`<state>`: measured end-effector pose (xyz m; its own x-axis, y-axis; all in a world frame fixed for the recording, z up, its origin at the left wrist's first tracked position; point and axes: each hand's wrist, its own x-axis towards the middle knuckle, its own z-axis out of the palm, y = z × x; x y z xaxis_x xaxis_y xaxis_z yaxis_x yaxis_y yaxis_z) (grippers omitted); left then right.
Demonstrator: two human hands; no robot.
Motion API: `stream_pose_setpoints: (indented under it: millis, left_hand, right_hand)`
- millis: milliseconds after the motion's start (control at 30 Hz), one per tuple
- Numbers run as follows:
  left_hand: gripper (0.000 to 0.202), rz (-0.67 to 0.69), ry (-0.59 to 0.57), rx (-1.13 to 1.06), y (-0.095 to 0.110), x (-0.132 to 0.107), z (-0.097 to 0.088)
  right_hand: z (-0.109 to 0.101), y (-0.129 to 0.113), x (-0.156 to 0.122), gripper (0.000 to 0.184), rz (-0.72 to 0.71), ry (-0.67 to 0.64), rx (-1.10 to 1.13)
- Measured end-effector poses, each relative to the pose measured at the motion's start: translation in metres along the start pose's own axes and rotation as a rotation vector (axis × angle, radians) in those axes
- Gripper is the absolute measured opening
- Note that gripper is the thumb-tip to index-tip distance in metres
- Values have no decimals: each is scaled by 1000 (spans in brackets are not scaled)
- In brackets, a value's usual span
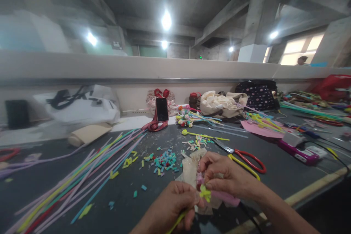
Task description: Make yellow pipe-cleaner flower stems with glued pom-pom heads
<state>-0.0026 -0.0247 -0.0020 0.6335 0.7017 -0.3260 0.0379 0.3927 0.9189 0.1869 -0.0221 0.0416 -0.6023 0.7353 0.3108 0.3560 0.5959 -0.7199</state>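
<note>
- Two hands: the left hand [178, 199] pinches a yellow stem [178, 222] in closed fingers just below its head; the fingers of the right hand [229, 175] are drawn together on the petals.
- One yellow flower [205, 193] (small and slightly blurred), held between the hands above the bench [109, 219]; it is bright yellow-green, with several short, rounded petals spreading outward.
- One pair of scissors [231, 150] beyond the right hand, blades away, with a red handle loop.
- One bud-tipped yellow stick [204, 135], lying flat.
- One phone [161, 110], propped upright.
- Cut pieces [165, 161], mostly blue and teal, too many to count.
- Long coloured strips [71, 182] at left, overlapping, so uncountable.
</note>
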Motion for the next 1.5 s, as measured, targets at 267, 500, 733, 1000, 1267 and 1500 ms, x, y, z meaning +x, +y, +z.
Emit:
stream_pose_setpoints:
  millis: [267, 500, 733, 1000, 1267, 1500]
  left_hand:
    - [33, 27, -16, -87, 1, 4, -4]
    - [39, 150, -106, -192, -2, 8, -10]
    - [40, 185, -166, -254, -8, 12, -9]
    - [37, 172, -168, -291, -8, 10, -8]
    - [31, 225, 45, -356, -2, 3, -7]
    - [28, 395, 349, -572, 7, 0, -2]
  right_hand:
    - [-13, 1, -3, 23, 11, 136, 100]
    - [7, -3, -5, 61, 57, 112, 86]
    - [19, -15, -4, 58, 133, 133, 74]
    - [21, -15, -1, 41, 158, 131, 50]
    - [23, -4, 7, 35, 199, 294, 420]
    - [60, 16, 19, 26, 351, 316, 806]
